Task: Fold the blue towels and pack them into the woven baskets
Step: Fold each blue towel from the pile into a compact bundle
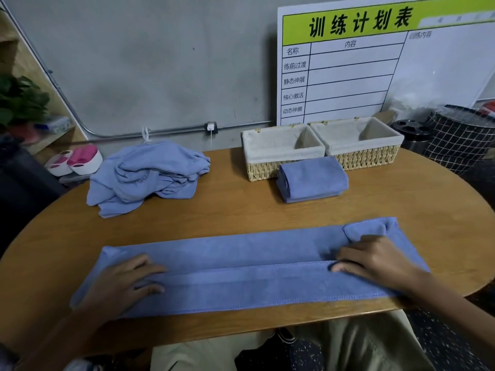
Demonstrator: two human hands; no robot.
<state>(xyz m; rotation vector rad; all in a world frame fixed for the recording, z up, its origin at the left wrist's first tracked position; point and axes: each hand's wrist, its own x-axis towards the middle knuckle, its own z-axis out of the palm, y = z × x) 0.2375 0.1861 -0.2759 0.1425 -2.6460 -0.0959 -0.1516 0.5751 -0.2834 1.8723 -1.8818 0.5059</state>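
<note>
**Two hands flat on a long folded blue towel**

The fingers of the left hand point(126, 279) lie spread and fairly straight, pressing down on the left end of a blue towel point(241, 263). They hold nothing; they simply rest on the cloth. The right hand point(375, 258) rests on the towel's right end with its fingers bent at the knuckles, the tips touching a stitched hem that runs lengthwise along the middle of the cloth. Whether those tips pinch the hem or only press on it cannot be told.

The towel is folded into a long narrow strip and lies across the near edge of a rounded wooden tabletop point(241, 210), slanting a little upward toward the right. Its far right corner is turned over on itself.

Farther back on the left sits a crumpled pile of blue towels point(147, 175). On the right, a neatly folded blue towel point(312, 179) lies on the tabletop, touching the front of the left woven basket point(281, 145). A second woven basket point(359, 140) stands just beside it on the right. Both have pale cloth liners, and no towel shows inside them.

Behind the baskets a white board with a green header point(375, 62) leans against a grey wall.
</note>
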